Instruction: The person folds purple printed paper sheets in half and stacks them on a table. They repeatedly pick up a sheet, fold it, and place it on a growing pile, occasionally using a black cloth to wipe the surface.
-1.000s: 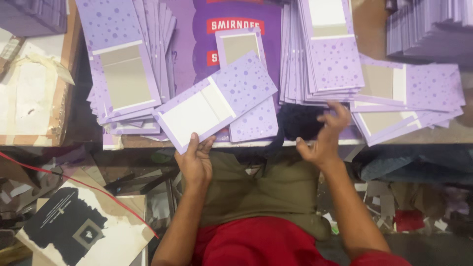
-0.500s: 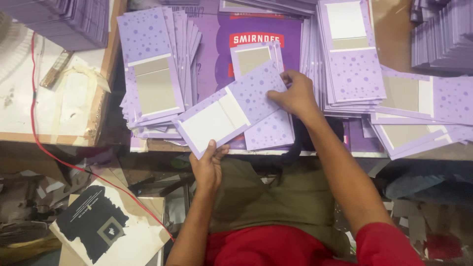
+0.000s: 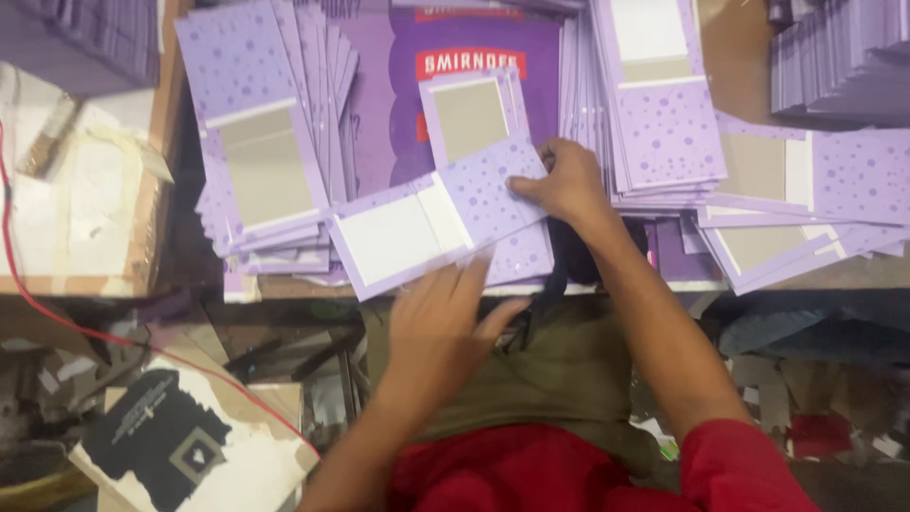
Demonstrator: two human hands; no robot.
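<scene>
Presently, at the far left a white-topped board (image 3: 76,204) is seen with a red cable (image 3: 24,284) trailing across it and down toward a black-and-white printed carton (image 3: 180,446) lying below the bench edge. Next, a fanned stack of lilac dotted cards (image 3: 261,152) is laid within easy reach, apparently as a supply. The lilac folded card (image 3: 427,223) in hand lies tilted at the front edge of the bench, its white panel uppermost, overlapping a second card with a grey window (image 3: 471,118). The left hand (image 3: 441,327) is held flat at the card's near edge, fingers extended and close together, seemingly steadying it; whether the fingertips touch the card cannot be told through the blur. The right hand (image 3: 559,180) is pressed on the card's dotted flap, fingers bunched and curled down, probably to keep the fold flat. Further right, more card stacks (image 3: 664,114) and loose cards (image 3: 806,199) are spread out. The stacks at the top corners are cut off by the frame, and the litter under the bench is too dim to identify
</scene>
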